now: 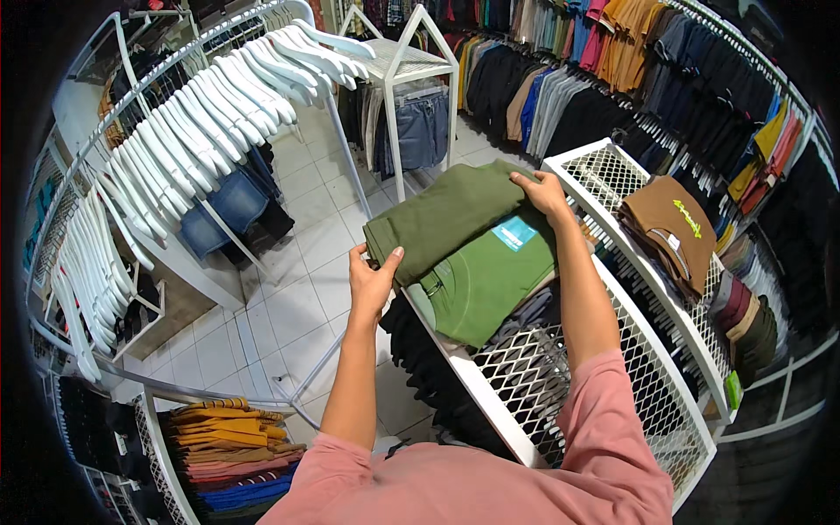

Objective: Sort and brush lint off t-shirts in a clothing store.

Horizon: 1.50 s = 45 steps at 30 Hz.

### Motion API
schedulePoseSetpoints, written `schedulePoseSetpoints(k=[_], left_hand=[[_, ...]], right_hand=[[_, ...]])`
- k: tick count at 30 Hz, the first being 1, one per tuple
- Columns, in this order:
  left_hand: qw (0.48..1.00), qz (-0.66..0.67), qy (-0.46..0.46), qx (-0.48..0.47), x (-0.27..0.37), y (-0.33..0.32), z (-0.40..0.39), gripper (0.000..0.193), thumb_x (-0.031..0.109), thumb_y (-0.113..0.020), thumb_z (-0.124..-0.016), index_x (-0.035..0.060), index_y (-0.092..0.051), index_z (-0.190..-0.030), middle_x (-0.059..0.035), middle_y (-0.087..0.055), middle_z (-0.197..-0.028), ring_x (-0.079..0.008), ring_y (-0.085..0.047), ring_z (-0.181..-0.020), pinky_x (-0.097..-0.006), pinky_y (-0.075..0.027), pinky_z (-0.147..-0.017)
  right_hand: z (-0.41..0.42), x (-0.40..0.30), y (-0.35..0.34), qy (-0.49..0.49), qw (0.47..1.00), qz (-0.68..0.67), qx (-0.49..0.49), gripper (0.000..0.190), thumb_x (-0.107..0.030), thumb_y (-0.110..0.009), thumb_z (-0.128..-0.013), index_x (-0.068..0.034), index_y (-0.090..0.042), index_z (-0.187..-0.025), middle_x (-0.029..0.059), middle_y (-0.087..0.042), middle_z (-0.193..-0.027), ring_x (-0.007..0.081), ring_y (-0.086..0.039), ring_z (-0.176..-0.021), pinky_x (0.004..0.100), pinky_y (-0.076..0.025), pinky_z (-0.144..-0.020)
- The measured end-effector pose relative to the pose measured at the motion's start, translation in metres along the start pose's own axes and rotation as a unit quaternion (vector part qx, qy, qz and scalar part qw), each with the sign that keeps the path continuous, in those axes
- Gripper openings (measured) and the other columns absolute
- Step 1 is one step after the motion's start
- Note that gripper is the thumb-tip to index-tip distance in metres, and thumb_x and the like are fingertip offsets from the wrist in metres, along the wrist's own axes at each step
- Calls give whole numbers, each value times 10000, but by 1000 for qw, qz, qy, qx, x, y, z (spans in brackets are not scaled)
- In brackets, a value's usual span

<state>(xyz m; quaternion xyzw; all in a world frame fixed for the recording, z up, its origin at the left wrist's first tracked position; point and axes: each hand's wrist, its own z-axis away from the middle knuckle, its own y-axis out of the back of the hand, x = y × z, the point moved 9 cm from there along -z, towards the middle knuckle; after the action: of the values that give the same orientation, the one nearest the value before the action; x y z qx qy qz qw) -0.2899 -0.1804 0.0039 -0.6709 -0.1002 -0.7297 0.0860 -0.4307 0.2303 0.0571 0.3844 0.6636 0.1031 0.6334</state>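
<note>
A folded olive-green garment [453,213] spans the space between my hands. My left hand [374,279] grips its near left corner, thumb on top and fingers beneath. At the far right end, my right hand [541,193] holds the cloth with the thumb over its edge. Just below lies a lighter green T-shirt [492,282], folded with its neckline showing. A blue tag or card [514,233] bearing writing rests on that shirt, partly beside the olive cloth. These lie at the far end of a white metal mesh rack top [518,371], with grey cloth beneath.
White hangers [216,111] fill a curved rail on the left. A brown folded garment [676,226] sits on a second mesh shelf [604,174] at right. Hanging clothes [518,92] line the back. Stacked mustard and blue garments [236,453] stand at lower left, above white floor tiles [295,308].
</note>
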Motion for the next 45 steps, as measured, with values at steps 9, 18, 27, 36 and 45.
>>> schedulePoseSetpoints(k=[9,18,27,36,45], left_hand=[[971,227,-14,-74,27,20,29,621,91,-759,-922,-44,-393,-1405,-219,-649,-1165,-264,-686,-1021,-381,-581,-889],[932,299,31,-203,30,-2,100,567,114,-765,-941,20,-451,-1405,-155,-639,-1268,-255,-656,-1125,-394,-566,-947],[798,362,143,-460,5,-125,251,569,-51,-701,-914,-3,-459,-1427,-151,-620,-1342,-251,-626,-1218,-389,-528,-1034],[741,161,-188,-624,117,-253,391,796,228,-795,-925,-13,-358,-1545,-235,-538,-1453,-314,-585,-1279,-388,-464,-1082],[576,-73,-504,-640,20,-126,497,457,171,-879,-763,66,-731,-1182,-107,-704,-1248,-366,-527,-1355,-469,-427,-1124]], right_hand=[[142,-62,70,-36,969,-223,-97,417,-366,-735,-949,-38,-673,-1198,55,-724,-1001,151,-675,-842,323,-559,-642],[371,-23,151,-100,951,-290,-42,314,-136,-703,-876,29,-662,-1141,65,-713,-995,133,-672,-849,287,-552,-788],[658,7,162,-213,848,-327,359,260,-191,-651,-1019,8,-687,-1182,39,-727,-1059,109,-661,-905,274,-529,-807],[708,33,175,-146,763,-352,523,329,-161,-699,-1000,5,-580,-1259,67,-682,-1114,148,-664,-957,318,-564,-781],[730,82,151,-231,775,-379,450,376,-205,-659,-1023,-37,-510,-1325,83,-696,-996,155,-703,-815,271,-562,-599]])
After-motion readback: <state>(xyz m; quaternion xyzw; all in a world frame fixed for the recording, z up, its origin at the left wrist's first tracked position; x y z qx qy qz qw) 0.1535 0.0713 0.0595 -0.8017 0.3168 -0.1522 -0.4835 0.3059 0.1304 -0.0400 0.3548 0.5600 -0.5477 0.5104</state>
